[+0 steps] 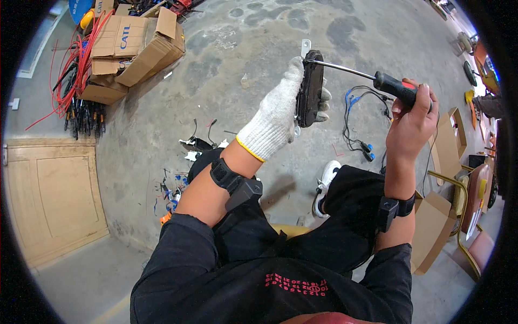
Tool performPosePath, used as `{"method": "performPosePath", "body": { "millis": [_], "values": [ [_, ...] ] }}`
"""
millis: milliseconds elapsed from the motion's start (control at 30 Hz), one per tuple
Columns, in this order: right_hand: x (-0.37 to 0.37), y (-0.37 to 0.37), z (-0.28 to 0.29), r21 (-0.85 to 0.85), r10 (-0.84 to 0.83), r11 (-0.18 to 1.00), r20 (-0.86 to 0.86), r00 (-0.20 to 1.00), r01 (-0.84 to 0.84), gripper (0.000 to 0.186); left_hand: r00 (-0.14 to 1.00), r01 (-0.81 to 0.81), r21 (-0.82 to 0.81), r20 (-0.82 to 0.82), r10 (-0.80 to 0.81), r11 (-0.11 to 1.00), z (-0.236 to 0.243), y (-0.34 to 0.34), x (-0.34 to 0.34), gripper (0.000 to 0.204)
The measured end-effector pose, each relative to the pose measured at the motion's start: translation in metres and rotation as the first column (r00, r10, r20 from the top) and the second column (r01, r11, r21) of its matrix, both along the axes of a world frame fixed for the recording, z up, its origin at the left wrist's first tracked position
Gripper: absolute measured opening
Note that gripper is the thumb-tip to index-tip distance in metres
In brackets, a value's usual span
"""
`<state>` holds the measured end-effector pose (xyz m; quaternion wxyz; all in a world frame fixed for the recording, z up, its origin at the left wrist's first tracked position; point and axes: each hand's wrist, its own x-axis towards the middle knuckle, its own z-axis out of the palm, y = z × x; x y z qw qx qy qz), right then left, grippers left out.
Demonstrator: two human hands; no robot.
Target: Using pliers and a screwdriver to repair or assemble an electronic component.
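Black oblong unit: held up above concrete floor, in front of the body, long side running away from it, pale metal tab sticking out at far end. Clamped in gloved left hand, fingers wrapped behind with tips curling past the right edge, thumb along the left edge. In bare right hand: screwdriver, fingers closed round the black-and-red handle. Shaft pointing left, tip at the unit's far part; can't tell if seated in anything. On floor to the right: dark cables with blue connectors. Far left: cardboard boxes, red wire.
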<state>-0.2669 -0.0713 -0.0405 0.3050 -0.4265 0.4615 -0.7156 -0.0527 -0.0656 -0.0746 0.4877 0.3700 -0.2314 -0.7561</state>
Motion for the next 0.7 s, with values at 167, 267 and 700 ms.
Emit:
{"method": "performPosePath", "body": {
  "millis": [167, 267, 700],
  "values": [
    [0.003, 0.002, 0.000, -0.039, -0.009, 0.999, -0.037, 0.999, 0.007, 0.034, 1.000, -0.020, 0.026, 0.024, 0.019, 0.999, 0.000, 0.000, 0.002, 0.069],
    [0.007, 0.008, 0.002, -0.093, -0.026, 0.996, -0.118, 0.993, 0.015, 0.033, 0.999, -0.028, 0.055, 0.043, 0.025, 0.998, 0.000, 0.000, 0.002, 0.069],
    [-0.015, -0.007, 0.002, 0.608, 0.340, 0.735, 0.050, 0.939, -0.299, 0.048, 0.700, -0.202, -0.213, 0.651, 0.293, 0.956, -0.001, -0.006, 0.020, 0.069]
  ]
}}
